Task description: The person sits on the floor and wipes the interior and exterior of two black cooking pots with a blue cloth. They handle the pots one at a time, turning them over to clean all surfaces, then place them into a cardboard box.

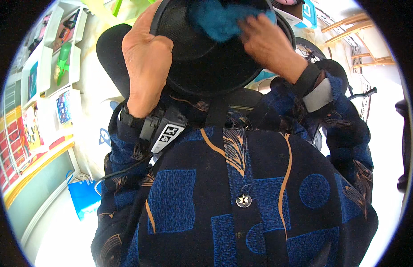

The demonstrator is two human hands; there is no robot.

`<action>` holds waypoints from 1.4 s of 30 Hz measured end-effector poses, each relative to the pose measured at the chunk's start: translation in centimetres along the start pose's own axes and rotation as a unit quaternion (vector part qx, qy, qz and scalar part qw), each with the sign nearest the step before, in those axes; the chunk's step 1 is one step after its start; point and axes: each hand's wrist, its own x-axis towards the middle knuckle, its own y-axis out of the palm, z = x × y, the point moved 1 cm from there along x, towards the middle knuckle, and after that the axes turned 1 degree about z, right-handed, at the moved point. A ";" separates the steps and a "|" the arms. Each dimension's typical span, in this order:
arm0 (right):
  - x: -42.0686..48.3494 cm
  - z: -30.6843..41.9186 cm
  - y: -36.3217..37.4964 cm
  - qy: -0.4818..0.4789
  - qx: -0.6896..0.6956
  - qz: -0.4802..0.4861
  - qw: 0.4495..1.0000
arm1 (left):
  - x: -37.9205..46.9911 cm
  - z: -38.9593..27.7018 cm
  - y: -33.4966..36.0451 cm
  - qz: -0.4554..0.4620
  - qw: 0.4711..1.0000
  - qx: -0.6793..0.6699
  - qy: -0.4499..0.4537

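Observation:
A round black vessel (199,70), which looks like a deep pan or pot with a textured inside, is tilted towards me above my lap. My left hand (146,56) grips its rim on the left, the thumb folded over the edge. Inside the vessel, my right hand (268,43) presses a crumpled teal-blue cloth (219,23) against the far part of the inner surface. The fingers and the cloth are blurred. The vessel's underside is hidden, and its top runs out of the picture.
White shelf bins (44,66) on the left hold boxes and a green toy water gun (62,60). A blue bag (83,198) stands on the floor. To the right are a spoked wheel (308,51), a black lever (365,93) and a wooden frame (350,28). Something lime-green (117,7) sits at the top.

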 end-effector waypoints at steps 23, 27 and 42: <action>-3.7 -3.1 -5.2 0.147 0.673 -0.401 0.603 | 1.2 3.4 -5.2 -0.021 0.957 -0.257 -0.132; -3.6 -1.0 -5.0 0.134 0.589 -0.484 0.633 | 1.1 4.4 -5.8 0.003 0.933 -0.344 -0.103; -0.3 -4.0 -7.4 0.010 0.610 -0.447 0.654 | 0.5 6.0 -6.2 0.056 0.944 -0.308 -0.101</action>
